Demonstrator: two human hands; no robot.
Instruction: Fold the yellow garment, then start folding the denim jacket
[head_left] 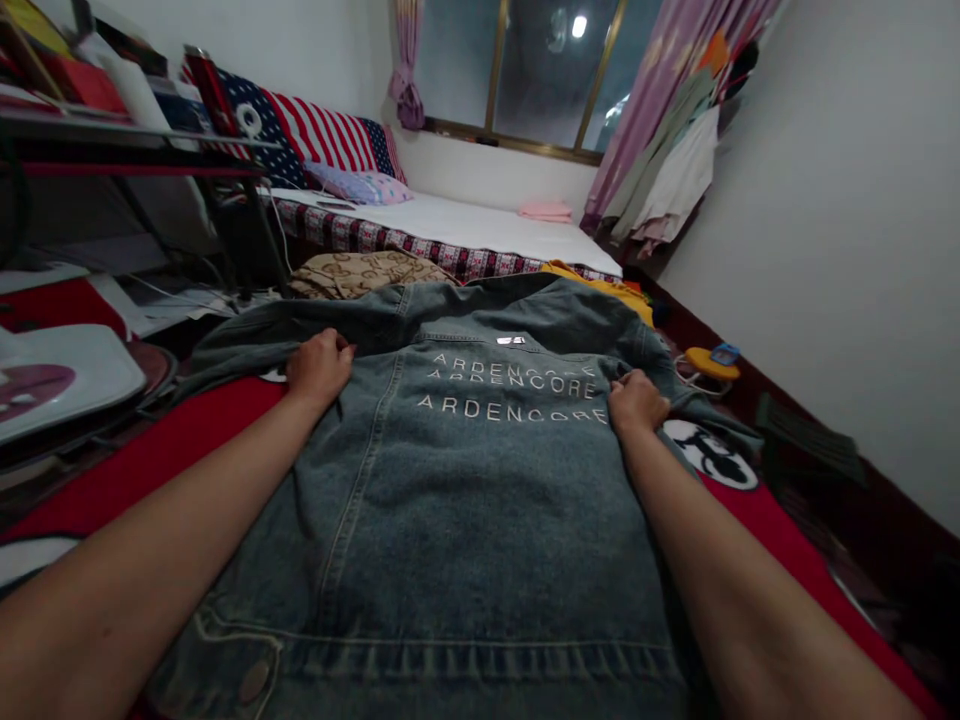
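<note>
A denim jacket (480,520) lies back side up in front of me, its hem toward me and its sleeves spread to both sides. White lettering and a small shiny tag show on its upper back. My left hand (321,368) pinches the denim near the left armhole, fingers closed. On the other side, my right hand (637,402) grips the cloth by the right armhole, just beyond the end of the lettering. Under the jacket is a red cloth (150,455) with black and white figures, partly hidden by the denim and my forearms.
Behind the jacket lie a brown patterned cloth (367,272) and a yellow cloth (600,287). A bed (465,215) stands under the window. To the left are a cluttered desk (135,140) and a white stool seat (75,375); a yellow stool (711,363) and a dark green stool (810,440) are at right.
</note>
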